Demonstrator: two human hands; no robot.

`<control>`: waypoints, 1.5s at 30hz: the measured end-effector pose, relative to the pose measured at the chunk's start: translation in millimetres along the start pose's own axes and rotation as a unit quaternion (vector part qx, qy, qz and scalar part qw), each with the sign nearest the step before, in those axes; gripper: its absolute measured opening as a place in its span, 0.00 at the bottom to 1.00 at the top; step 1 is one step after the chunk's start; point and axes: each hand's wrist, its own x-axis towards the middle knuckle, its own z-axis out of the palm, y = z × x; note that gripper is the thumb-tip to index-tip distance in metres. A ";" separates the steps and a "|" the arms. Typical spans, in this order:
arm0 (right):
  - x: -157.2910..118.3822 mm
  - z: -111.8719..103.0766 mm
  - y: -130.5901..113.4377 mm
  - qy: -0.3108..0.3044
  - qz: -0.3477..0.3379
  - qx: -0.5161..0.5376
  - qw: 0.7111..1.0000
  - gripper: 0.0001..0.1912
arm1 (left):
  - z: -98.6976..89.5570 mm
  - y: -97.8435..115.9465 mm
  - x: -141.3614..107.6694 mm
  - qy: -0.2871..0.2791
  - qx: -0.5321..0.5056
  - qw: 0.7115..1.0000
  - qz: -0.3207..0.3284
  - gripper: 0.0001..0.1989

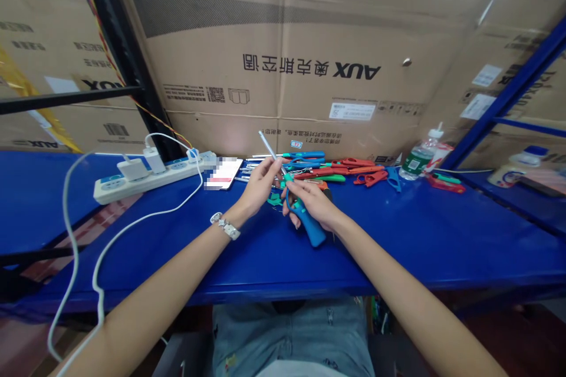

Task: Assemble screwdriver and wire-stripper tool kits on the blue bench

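Observation:
A blue long-necked lighter point(312, 231) is held over the blue table, its metal tube slanting up and away to the left and its handle toward me. My left hand point(260, 184) pinches the tube near its base. Closed round the lighter's upper body, beside a green collar and the trigger loop, is my right hand point(315, 200). Some of its fingers are hidden behind the lighter. Small green plastic pieces point(274, 199) lie on the table just under my hands.
Beyond my hands lies a pile of red lighter bodies point(354, 169), blue ones point(306, 155) and metal tubes. A power strip point(132, 181) with white cables stands left, near a phone point(227, 174). At right are a green-labelled bottle point(415, 160) and a blue-capped bottle point(518, 166). Cardboard point(198, 29) walls the back.

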 end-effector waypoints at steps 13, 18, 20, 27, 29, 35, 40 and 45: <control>1.1 3.9 2.7 0.002 0.008 0.105 0.994 0.22 | 3.9 -2.6 -3.4 -0.009 -0.073 0.994 -0.076 0.19; -3.0 5.8 -2.4 0.002 0.019 0.096 0.995 0.24 | 8.7 1.1 -5.2 -0.025 -0.098 0.992 -0.077 0.20; -3.5 6.2 -2.7 0.005 0.020 0.091 0.996 0.24 | 10.2 2.9 -5.6 -0.028 -0.107 0.991 -0.076 0.21; -0.1 4.4 -2.3 0.016 0.023 0.078 0.997 0.25 | 9.9 4.7 -8.2 -0.037 -0.100 0.990 -0.095 0.18; -0.2 4.0 -3.4 0.017 0.018 0.086 0.996 0.25 | 10.1 4.3 -9.5 -0.049 -0.099 0.988 -0.105 0.18; -2.6 7.8 -5.9 0.032 0.007 0.104 0.994 0.27 | 13.6 4.9 -10.1 -0.036 -0.085 0.991 -0.095 0.21; -1.3 12.6 -6.5 0.059 0.017 0.100 0.993 0.27 | 17.5 7.3 -7.9 -0.029 -0.060 0.996 -0.064 0.22; -1.7 9.0 -8.5 0.061 0.019 0.105 0.992 0.27 | 13.0 7.8 -10.0 -0.064 -0.075 0.992 -0.082 0.19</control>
